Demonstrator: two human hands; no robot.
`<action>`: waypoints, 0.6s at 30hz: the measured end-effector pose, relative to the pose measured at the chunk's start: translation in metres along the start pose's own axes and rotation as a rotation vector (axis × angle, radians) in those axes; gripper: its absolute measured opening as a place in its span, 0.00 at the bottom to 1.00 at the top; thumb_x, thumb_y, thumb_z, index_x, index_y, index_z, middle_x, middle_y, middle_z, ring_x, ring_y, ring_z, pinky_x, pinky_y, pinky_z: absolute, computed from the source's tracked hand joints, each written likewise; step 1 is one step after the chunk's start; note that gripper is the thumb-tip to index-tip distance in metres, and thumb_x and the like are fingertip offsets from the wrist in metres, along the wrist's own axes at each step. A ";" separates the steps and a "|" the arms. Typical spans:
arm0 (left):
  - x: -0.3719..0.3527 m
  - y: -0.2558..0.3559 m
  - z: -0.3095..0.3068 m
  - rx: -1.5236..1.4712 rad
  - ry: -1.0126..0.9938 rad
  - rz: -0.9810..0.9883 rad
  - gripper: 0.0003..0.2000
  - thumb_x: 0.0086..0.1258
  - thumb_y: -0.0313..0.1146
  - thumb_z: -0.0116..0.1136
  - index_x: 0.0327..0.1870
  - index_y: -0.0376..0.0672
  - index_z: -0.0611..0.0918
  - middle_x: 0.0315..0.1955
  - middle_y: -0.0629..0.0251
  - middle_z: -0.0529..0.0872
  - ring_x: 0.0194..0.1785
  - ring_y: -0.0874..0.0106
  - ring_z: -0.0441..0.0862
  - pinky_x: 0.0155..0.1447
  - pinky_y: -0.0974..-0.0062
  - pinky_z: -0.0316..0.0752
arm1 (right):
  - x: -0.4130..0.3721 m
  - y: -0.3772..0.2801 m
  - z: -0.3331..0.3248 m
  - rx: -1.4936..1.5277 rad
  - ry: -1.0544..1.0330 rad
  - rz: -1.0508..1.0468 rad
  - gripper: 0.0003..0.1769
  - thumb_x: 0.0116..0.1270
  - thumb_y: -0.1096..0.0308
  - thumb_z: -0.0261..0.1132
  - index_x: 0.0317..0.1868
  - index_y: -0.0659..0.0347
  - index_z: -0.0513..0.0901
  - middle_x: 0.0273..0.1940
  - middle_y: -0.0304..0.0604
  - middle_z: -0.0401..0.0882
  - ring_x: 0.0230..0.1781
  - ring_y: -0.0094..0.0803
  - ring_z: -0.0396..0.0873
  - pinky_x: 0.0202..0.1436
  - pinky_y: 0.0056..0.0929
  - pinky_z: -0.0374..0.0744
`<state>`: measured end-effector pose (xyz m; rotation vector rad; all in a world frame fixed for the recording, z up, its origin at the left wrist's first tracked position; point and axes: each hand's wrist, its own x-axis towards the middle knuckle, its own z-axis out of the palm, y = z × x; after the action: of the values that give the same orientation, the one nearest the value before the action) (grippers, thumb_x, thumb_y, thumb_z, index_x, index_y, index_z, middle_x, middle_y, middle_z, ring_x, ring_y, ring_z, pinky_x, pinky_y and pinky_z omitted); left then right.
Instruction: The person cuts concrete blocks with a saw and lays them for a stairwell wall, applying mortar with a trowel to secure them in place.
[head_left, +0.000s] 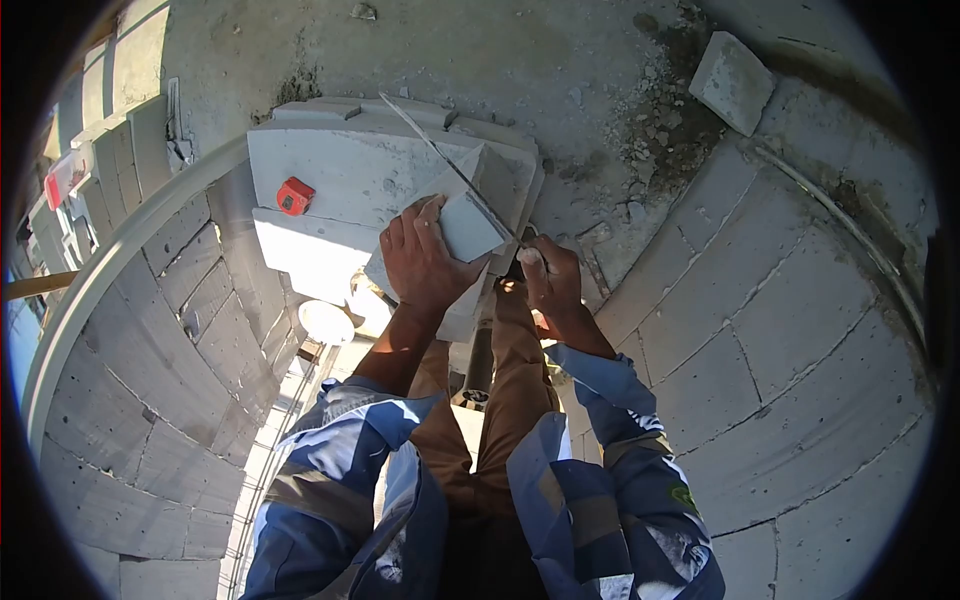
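My right hand (553, 277) is closed around the handle end of a hand saw (450, 165), whose long narrow blade points away to the upper left. The blade lies along the far side of a small grey-white block piece (472, 228). My left hand (425, 258) grips that piece from the left, thumb toward me and fingers curled over its edge. Under it are larger pale blocks (350, 165) stacked in front of my legs. A red tape measure (294, 196) rests on the stack, left of my left hand.
Block walls rise on the left (150, 370) and right (790, 320). A loose block (733, 83) lies at the upper right, near scattered rubble (655, 130). A curved pale rail (120, 240) runs along the left. More blocks (125, 155) stand beyond it.
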<state>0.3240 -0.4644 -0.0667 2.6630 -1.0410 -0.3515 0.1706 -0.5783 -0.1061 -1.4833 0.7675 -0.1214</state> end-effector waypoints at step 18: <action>0.004 0.007 -0.002 0.060 0.000 0.040 0.40 0.43 0.45 0.77 0.58 0.40 0.70 0.48 0.56 0.79 0.51 0.56 0.77 0.53 0.58 0.69 | 0.017 0.085 -0.005 -0.333 -0.009 0.188 0.28 0.72 0.44 0.56 0.37 0.66 0.81 0.23 0.61 0.77 0.29 0.60 0.79 0.31 0.47 0.75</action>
<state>0.3231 -0.4720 -0.0628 2.6903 -1.1201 -0.3172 0.1489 -0.5808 -0.1908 -1.7132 0.9489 0.1635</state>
